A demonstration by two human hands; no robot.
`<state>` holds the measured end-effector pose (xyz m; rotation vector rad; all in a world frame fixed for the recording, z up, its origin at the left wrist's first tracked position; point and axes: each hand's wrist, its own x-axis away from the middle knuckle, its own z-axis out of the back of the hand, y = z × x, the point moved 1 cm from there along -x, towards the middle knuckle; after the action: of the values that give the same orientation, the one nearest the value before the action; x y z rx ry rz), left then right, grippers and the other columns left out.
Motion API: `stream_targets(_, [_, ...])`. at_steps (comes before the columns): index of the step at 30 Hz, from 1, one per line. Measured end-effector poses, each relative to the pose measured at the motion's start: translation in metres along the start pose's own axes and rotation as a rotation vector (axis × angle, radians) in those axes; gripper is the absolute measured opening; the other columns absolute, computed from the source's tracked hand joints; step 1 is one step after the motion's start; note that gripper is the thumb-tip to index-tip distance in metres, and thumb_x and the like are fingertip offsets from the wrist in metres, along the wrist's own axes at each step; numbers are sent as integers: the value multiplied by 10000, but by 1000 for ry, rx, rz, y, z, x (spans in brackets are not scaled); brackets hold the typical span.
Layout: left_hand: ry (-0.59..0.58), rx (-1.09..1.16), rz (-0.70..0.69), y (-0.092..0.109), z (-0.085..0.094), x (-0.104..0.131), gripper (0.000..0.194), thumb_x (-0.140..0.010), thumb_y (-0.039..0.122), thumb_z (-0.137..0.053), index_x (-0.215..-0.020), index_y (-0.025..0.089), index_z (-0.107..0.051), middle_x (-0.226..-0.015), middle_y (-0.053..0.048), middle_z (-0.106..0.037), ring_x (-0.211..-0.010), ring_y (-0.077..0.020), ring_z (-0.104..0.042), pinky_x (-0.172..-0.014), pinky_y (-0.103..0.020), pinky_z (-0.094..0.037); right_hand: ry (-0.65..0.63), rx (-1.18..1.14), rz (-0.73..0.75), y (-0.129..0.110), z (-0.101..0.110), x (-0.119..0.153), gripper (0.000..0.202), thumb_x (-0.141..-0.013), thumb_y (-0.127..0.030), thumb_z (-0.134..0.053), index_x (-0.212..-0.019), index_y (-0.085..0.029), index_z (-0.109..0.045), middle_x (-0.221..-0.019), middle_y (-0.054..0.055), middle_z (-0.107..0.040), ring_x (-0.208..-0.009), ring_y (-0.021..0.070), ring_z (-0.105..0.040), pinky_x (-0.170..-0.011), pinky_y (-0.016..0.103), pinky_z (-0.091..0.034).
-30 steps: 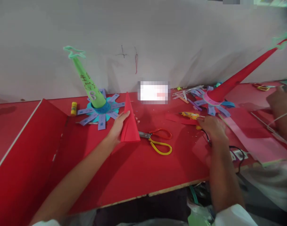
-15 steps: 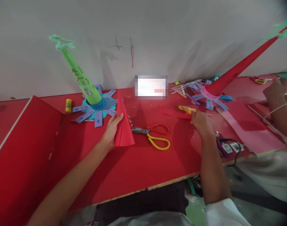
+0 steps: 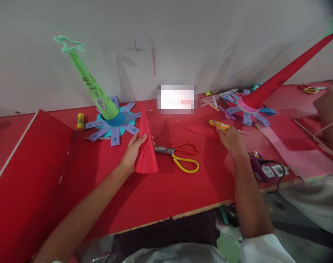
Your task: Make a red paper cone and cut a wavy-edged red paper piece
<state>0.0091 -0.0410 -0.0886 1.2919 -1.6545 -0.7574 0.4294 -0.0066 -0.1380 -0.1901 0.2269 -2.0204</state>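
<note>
My left hand [image 3: 133, 149] is wrapped round a red paper cone [image 3: 146, 155], which stands point up with its wide end toward me; a seam runs down its side. A pair of scissors [image 3: 179, 157] with one red and one yellow handle lies right beside the cone, its blade tips hidden behind it. Over on the right, my right hand [image 3: 233, 140] is closed on a yellow glue gun [image 3: 219, 125] low over the red table. The gun's nozzle points left, and a glue stick [image 3: 243, 132] juts out behind it. My fingers hide its handle.
A green cone hat [image 3: 106, 104] and a red cone hat [image 3: 281, 76] stand at the back. A glue stick tube [image 3: 80, 121], a red board [image 3: 26, 182], a purple power socket box [image 3: 264, 168] and pink paper [image 3: 300, 157] lie around. A co-worker's arm [image 3: 327, 120] is at right.
My right hand has closed further over the glue gun's handle, which showed below the fingers before. The red cone has shifted slightly in my left hand. The view has moved a little.
</note>
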Motion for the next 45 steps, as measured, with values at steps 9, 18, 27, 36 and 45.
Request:
stream_targets(9, [-39, 37, -9, -5, -6, 5, 438, -805, 419, -925, -1093, 203, -677, -953, -42, -757, -782, -202, -749, -773, -391, -716, 87, 0, -57, -20, 2, 11, 500, -1003, -461, -580, -1348, -99, -579, -1322, 265, -700, -1210, 393, -699, -987, 471, -524])
stream_targets(18, [-67, 63, -21, -9, -13, 8, 518, -817, 538, -917, -1137, 223, -659, -997, -29, -746, -782, -178, -725, -790, -380, -704, 327, -175, 48, -21, 11, 19, 463, -971, -371, -610, -1361, -135, -527, -1359, 234, -639, -1199, 376, -656, -1000, 482, -522])
stream_targets(27, [-73, 77, -54, -18, -7, 7, 595, -814, 529, -930, -1205, 238, -589, -1134, -47, -768, -895, -198, -772, -830, -362, -684, 259, -399, 481, -85, 18, 55, 406, -972, -613, -692, -1079, -249, -547, -1059, 98, -660, -1005, 315, -638, -893, 442, -528])
stream_targets(36, [-35, 149, -158, -21, 6, 7, 515, -890, 440, -866, -1289, 278, -584, -1070, -14, -758, -885, -189, -756, -833, -351, -649, 301, -617, 643, -155, 14, 113, 443, -930, -603, -758, -922, -280, -455, -848, 6, -545, -764, 238, -561, -686, 383, -459])
stream_targets(45, [-70, -51, -148, -31, 25, 9, 584, -894, 441, -887, -1381, 261, -618, -1437, -102, -701, -1339, -280, -676, -1152, -435, -555, 274, -764, 504, -137, 0, 108, 443, -867, -503, -805, -846, -277, -425, -713, -71, -417, -617, 160, -405, -623, 339, -382])
